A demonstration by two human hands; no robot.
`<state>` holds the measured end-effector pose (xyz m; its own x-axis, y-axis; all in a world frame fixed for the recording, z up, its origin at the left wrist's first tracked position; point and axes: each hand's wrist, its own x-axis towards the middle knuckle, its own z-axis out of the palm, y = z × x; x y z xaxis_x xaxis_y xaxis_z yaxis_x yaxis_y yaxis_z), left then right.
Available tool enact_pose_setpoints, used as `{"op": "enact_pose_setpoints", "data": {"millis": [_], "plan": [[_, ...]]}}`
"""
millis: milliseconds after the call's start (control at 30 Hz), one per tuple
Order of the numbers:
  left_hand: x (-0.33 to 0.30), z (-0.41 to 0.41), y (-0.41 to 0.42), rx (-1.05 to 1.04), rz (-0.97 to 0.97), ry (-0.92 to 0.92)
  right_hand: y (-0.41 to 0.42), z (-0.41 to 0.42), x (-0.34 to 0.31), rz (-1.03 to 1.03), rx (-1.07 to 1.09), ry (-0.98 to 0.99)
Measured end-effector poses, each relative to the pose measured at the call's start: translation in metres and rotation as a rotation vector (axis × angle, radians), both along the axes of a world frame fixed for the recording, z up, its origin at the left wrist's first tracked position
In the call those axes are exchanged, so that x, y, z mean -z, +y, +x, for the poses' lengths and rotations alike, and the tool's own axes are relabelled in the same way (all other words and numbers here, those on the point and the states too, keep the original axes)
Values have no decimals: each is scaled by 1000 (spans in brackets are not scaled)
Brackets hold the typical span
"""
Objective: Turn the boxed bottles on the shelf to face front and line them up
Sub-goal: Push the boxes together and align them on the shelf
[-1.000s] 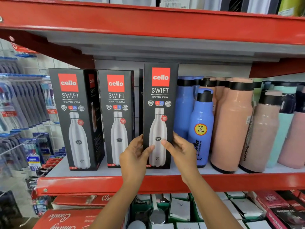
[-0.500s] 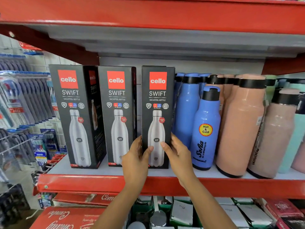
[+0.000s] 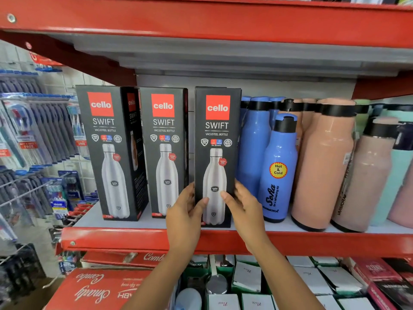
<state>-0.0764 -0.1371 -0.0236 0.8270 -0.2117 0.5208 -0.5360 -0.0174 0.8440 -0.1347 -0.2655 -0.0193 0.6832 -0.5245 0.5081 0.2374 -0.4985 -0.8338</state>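
Note:
Three tall black "cello SWIFT" bottle boxes stand on the red-edged shelf (image 3: 138, 240), all with the printed front toward me. The left box (image 3: 107, 153) is angled slightly so its right side shows. The middle box (image 3: 164, 151) stands straight. The right box (image 3: 215, 153) stands a little nearer the shelf's front edge than the others. My left hand (image 3: 185, 215) grips its lower left edge, thumb on the front. My right hand (image 3: 243, 209) grips its lower right edge, thumb on the front too.
Loose blue bottles (image 3: 279, 171) and peach bottles (image 3: 324, 162) crowd the shelf right beside the held box. The upper shelf (image 3: 223, 23) hangs low overhead. Toothbrush packs (image 3: 33, 130) hang at left. Red cartons (image 3: 93, 289) and white boxes (image 3: 312, 280) lie below.
The right box, lifted and held forward a second ago, has come down and back onto the shelf beside the middle box. Both hands stay on its lower edges.

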Motion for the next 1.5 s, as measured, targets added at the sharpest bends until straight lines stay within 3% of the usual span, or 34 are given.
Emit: {"op": "enact_pose_setpoints", "data": {"millis": [533,633,733,867,1133,1233,1500], "plan": [[-3,-19,25,152,14,4,17,-19,9,39,39,31],[-3,-20,36,119,-14,-19,38,-25,12,41,209,-66],[0,-14,50,51,-43,-36,66,-28,13,-82,410,-260],[1,0,69,-27,-62,-34,100,-18,10,-222,386,-362],[-3,33,94,135,-40,174,144,20,-2,-29,-30,114],[-5,44,98,201,-18,275,146,33,-8,53,-29,181],[-3,50,103,262,7,321,142,43,-13,225,-30,241]]}}
